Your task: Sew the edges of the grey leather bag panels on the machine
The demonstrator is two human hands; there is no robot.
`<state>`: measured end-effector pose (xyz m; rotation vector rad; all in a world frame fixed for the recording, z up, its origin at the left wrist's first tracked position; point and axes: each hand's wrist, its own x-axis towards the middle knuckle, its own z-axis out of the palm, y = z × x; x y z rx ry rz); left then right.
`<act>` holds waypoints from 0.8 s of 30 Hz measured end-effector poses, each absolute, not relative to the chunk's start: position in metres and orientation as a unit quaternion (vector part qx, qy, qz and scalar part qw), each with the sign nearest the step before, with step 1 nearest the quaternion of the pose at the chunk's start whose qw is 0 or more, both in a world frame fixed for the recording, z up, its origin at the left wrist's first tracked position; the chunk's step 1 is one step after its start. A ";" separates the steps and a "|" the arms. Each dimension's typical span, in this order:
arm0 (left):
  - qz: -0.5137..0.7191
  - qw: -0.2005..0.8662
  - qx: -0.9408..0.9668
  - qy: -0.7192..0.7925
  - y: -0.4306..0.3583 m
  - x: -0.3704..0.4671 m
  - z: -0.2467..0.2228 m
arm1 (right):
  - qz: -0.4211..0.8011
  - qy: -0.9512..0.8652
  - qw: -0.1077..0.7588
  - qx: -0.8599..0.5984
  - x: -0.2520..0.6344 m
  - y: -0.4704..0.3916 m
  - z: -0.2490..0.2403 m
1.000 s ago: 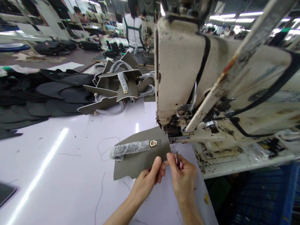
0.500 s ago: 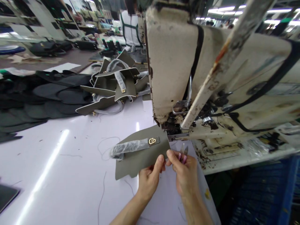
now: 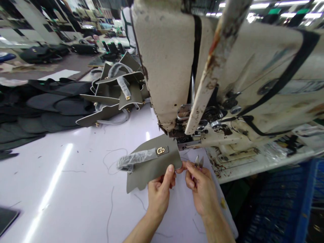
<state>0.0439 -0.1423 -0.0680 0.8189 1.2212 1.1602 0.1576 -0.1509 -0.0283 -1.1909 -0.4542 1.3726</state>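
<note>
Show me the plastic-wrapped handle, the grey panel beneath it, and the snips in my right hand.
Plastic-wrapped handle (image 3: 141,157), head view: on the middle of its wrapped length.
Grey panel (image 3: 153,168), head view: on its bare surface, near the middle.
Snips (image 3: 201,162), head view: on one of the blades.

Bag-sewing workshop. Shown by stained cream metal sewing machine (image 3: 253,64), flat grey-green panel (image 3: 152,172) with plastic-wrapped curved handle (image 3: 139,158), layered flat black pieces (image 3: 50,101), dark upright thread cones (image 3: 113,48).

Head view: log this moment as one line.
left hand: gripping grey panel | right hand: holding snips by panel corner | wrapped handle: on panel | sewing machine: beside panel
</note>
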 end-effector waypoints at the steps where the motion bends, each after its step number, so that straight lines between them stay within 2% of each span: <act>1: 0.494 0.594 0.358 0.525 -0.142 0.043 -0.067 | 0.593 -0.197 0.593 -0.507 0.158 -0.151 -0.027; 14: 0.481 0.608 0.368 0.513 -0.140 0.039 -0.063 | 0.600 -0.290 0.552 -0.501 0.158 -0.148 -0.017; 17: 0.467 0.609 0.379 0.517 -0.137 0.039 -0.066 | 0.542 -0.365 0.535 -0.535 0.154 -0.146 -0.012; 20: 0.445 0.599 0.397 0.534 -0.137 0.038 -0.061 | 0.426 -0.435 0.518 -0.600 0.152 -0.145 -0.011; 24: 0.299 0.671 0.503 0.455 -0.154 0.021 -0.034 | 0.391 -0.414 0.516 -0.640 0.154 -0.143 -0.022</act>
